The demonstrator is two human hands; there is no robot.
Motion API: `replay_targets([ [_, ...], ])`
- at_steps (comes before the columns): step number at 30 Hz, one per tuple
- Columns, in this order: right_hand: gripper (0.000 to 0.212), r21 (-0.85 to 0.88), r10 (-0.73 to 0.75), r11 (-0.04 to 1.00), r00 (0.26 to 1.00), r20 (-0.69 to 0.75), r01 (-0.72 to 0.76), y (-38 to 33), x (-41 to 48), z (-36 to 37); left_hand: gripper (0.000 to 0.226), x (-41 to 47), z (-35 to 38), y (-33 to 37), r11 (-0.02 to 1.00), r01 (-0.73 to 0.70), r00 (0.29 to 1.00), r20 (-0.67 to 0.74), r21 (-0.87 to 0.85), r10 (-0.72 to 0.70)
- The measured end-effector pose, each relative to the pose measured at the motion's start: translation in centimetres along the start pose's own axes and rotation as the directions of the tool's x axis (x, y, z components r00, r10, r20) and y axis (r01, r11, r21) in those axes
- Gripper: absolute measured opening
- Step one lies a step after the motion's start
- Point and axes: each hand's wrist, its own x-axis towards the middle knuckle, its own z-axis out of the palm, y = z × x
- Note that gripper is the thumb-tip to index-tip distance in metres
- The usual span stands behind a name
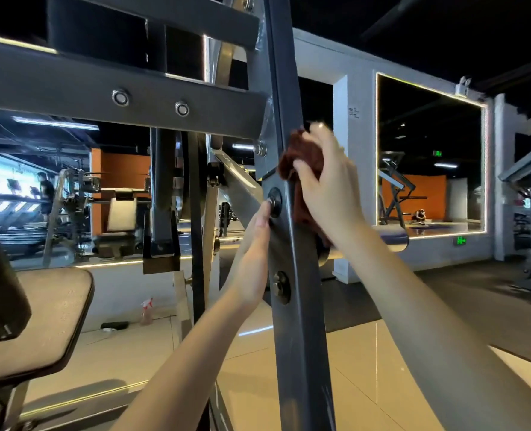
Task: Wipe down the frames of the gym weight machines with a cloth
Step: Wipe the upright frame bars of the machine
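- One grey post [301, 306] runs top to bottom through the middle of the view. It looks like rigid, fixed steel that should take firm pressure. Its corners look hard-edged.
- Crossbeam [71, 85] meets the post on the left, high up. A slanted arm [236, 178] crowds that side too, so strokes probably have more room on the right, which is open above the floor [382, 353].
- Right hand [329, 181] grips the cloth and presses it against the post's right face.
- Left hand [255, 253] lies flat with fingers straight on the post's left face, fingertips at a bolt.
- Cloth [301, 157] is dark red and bunched. It looks soft and light, may snag on corners, and is best held wadded under the palm.
- Bolts [273, 200] stand proud of the post, so wipe around them.
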Motion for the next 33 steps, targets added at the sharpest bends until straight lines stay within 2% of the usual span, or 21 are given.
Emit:
replay_targets([
  [3,0.035,-0.047,-0.069,0.997,0.997,-0.016,0.068,0.9,-3.4,0.2,0.055,-0.1,0.1,-0.2,1.0,0.001,1.0,0.004,0.016,-0.001],
  [7,0.031,-0.023,-0.041,0.999,0.998,-0.053,0.04,1.1,2.6,1.0,0.068,0.2,-0.3,-0.4,1.0,0.01,1.0,0.0,0.018,-0.01],
  [9,0.031,-0.008,-0.041,0.999,0.996,-0.074,0.041,0.6,4.3,1.0,0.064,0.2,-0.5,-0.5,0.999,0.006,1.0,0.007,0.036,-0.007],
  [12,0.032,-0.059,-0.083,0.995,0.996,-0.023,0.082,0.9,0.7,0.2,0.062,0.2,-0.3,-0.3,1.0,0.02,1.0,0.009,0.011,-0.021],
  [14,0.032,-0.102,-0.122,0.987,0.992,0.02,0.123,1.4,-3.2,-0.4,0.052,0.2,-0.1,-0.4,1.0,0.014,1.0,0.011,0.011,-0.015],
  [16,0.032,-0.122,-0.146,0.981,0.988,0.046,0.151,1.8,-3.0,-0.6,0.041,0.0,0.2,-0.1,1.0,0.022,1.0,0.013,0.0,-0.022],
  [20,0.031,-0.089,-0.072,0.993,0.997,0.001,0.072,0.5,3.5,0.2,0.052,0.0,0.2,0.0,0.999,0.041,0.999,0.009,-0.029,-0.041],
  [26,0.031,-0.107,-0.122,0.986,0.991,0.054,0.127,1.3,-3.8,-0.5,0.06,-0.1,0.4,0.5,0.998,0.062,0.998,0.006,-0.014,-0.062],
  [29,0.03,-0.087,-0.079,0.993,0.996,0.041,0.083,1.2,-0.1,-0.1,0.066,-0.1,0.3,0.4,0.998,0.064,0.998,0.005,-0.021,-0.064],
  [31,0.03,-0.057,-0.032,0.998,0.999,-0.012,0.031,0.6,3.1,0.5,0.062,0.0,0.2,0.2,0.998,0.055,0.998,0.001,-0.022,-0.055],
  [33,0.031,-0.026,-0.029,0.999,0.999,-0.043,0.028,0.2,2.8,0.8,0.054,0.1,0.0,0.0,0.999,0.049,0.999,-0.011,-0.02,-0.05],
])
